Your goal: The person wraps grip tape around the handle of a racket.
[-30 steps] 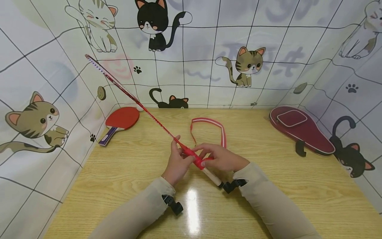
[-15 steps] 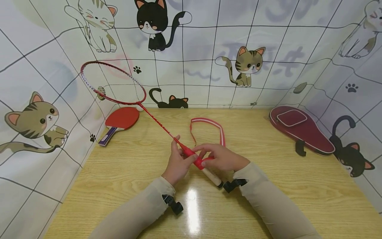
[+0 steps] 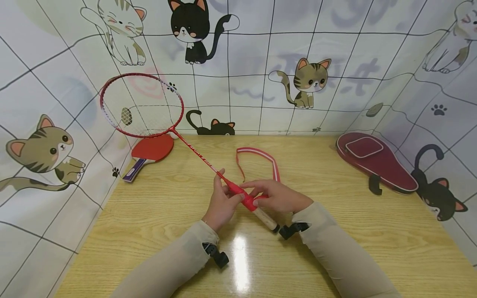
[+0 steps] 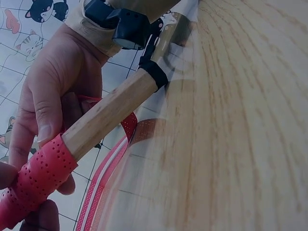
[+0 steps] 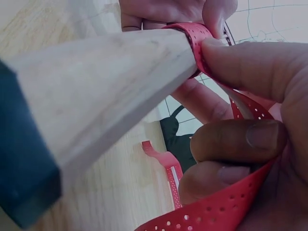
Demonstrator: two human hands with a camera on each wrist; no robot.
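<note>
Now I'm seeing pale, black-gridded back wall (image 3: 251, 56) across top of frame, printed with cartoon cats (image 3: 195, 36); matching left wall (image 3: 22, 93), right wall (image 3: 456, 145) at edges. Below, wood-grain table (image 3: 316, 169), white glare (image 3: 240, 265) at bottom centre.

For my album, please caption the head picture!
Left hand holds the racket, right hand pinches the red tape, and a paddle lies behind.

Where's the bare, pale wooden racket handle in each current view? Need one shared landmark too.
Head: bare, pale wooden racket handle, below centre, slightly right, slanting down-right.
Left wrist: handle left of centre, slanting up-right.
Right wrist: handle large, running from the left toward upper centre.
Shared landmark: red perforated grip tape, wrapped where the bare wood begins.
</note>
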